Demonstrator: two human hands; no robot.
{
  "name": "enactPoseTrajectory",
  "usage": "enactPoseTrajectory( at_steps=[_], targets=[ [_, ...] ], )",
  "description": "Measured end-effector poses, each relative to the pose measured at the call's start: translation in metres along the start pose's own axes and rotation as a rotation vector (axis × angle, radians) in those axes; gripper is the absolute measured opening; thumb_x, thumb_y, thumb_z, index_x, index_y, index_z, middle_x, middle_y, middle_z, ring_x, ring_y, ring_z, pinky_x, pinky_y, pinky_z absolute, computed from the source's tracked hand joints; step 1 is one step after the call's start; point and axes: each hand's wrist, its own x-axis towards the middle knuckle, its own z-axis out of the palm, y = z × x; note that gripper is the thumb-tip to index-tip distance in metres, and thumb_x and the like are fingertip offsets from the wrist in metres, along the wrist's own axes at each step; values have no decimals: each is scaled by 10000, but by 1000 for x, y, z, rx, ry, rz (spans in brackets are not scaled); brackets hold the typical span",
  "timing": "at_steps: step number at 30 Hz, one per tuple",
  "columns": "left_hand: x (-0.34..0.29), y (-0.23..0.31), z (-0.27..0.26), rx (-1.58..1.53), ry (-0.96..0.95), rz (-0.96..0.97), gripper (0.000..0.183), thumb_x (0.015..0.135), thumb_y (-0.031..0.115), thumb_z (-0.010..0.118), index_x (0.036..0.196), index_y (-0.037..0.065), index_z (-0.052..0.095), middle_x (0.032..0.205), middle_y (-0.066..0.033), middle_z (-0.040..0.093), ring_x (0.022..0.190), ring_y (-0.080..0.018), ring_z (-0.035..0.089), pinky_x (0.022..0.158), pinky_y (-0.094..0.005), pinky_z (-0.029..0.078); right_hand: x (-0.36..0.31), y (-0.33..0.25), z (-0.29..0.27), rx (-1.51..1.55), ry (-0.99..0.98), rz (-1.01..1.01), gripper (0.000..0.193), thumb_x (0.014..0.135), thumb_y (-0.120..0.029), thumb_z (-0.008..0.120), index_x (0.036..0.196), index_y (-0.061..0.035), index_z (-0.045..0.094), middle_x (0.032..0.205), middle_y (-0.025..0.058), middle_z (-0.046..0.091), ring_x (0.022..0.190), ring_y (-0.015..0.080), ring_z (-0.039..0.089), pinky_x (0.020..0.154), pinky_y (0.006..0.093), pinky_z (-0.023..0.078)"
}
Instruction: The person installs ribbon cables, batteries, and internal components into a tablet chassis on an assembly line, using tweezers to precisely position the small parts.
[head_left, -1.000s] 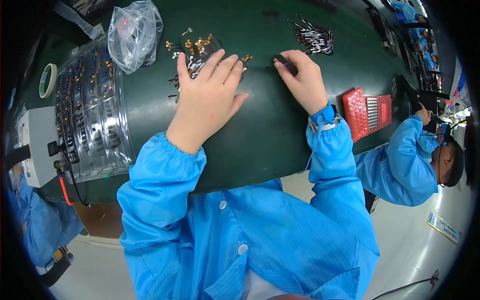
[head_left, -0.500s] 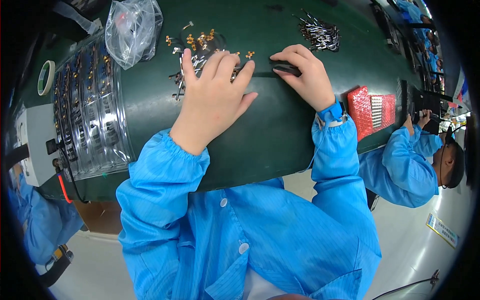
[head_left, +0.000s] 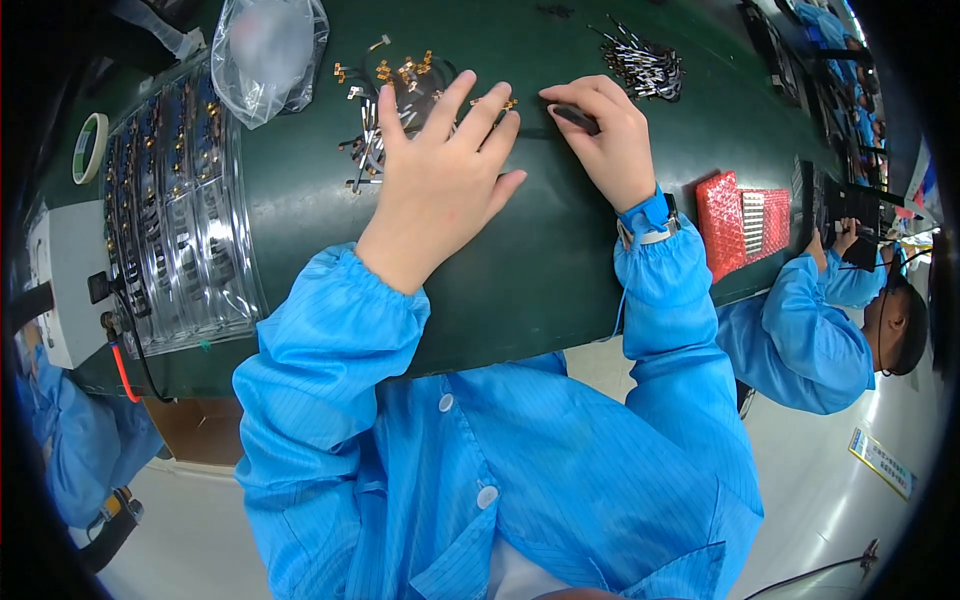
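Observation:
My left hand (head_left: 438, 170) is spread palm down over a loose pile of small flex cables (head_left: 372, 135) with gold and white ends. Its fingers are apart, and they cover part of the pile. To the right, the fingers of my right hand (head_left: 612, 135) are closed around a short, dark tool (head_left: 576, 119). Only part of this tool shows, so its exact kind cannot be made out. Beyond that hand, a bundle of black and silver flex cables (head_left: 643, 65) lies on the green work surface (head_left: 500, 270).
Clear plastic trays of parts (head_left: 180, 210) stand at the left, beside a tape roll (head_left: 90, 148) and a grey box (head_left: 70, 285). A clear plastic bag (head_left: 268, 60) lies behind. Red bubble wrap (head_left: 719, 225) sits at the right, near a co-worker (head_left: 825, 330).
My left hand has shifted slightly right, with its fingers spread wider. My right hand has moved a little up and left, still gripping the dark tool.

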Motion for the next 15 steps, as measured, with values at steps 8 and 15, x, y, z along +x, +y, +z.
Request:
enactPoseTrajectory(
  at_steps=[8,15],
  targets=[
    [-1,1,3,-11,57,22,446,737,342,679,1120,126,603,1237,16,515,1211,-189,431,970,-661,219,0,-2,11,-77,-80,-83,368,692,35,615,993,-167,681,989,11,600,795,213,635,663,307,531],
    [-1,2,2,25,-5,42,449,752,360,662,1139,142,593,1264,41,501,1202,-180,440,960,-671,215,-1,-4,7,-98,-76,-67,359,691,36,620,991,-152,679,966,31,600,809,221,633,671,313,528]
  ],
)
